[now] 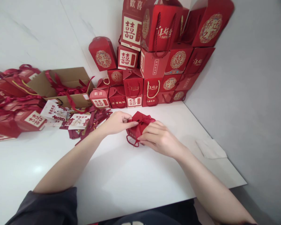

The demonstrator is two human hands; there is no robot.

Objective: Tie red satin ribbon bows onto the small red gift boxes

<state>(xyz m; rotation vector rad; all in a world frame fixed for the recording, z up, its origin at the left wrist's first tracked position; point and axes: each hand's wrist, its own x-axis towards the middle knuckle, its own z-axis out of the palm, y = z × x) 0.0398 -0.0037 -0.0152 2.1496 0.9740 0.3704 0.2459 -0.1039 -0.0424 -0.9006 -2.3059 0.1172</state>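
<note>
I grip a small red gift box [140,126] with both hands: my left hand [118,122] pinches its top flap, my right hand [159,139] clasps its side. It sits on the white table [112,175], just before the stacked red boxes [154,62].

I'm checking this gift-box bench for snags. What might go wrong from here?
The left hand and right hand pinch the thin flaps of the small red box; a hard pull might crease or tear them. The stack of red boxes just behind rises high and uneven; a bump could topple it. The white sheet lies near the edge of the table and may slide off.
</note>
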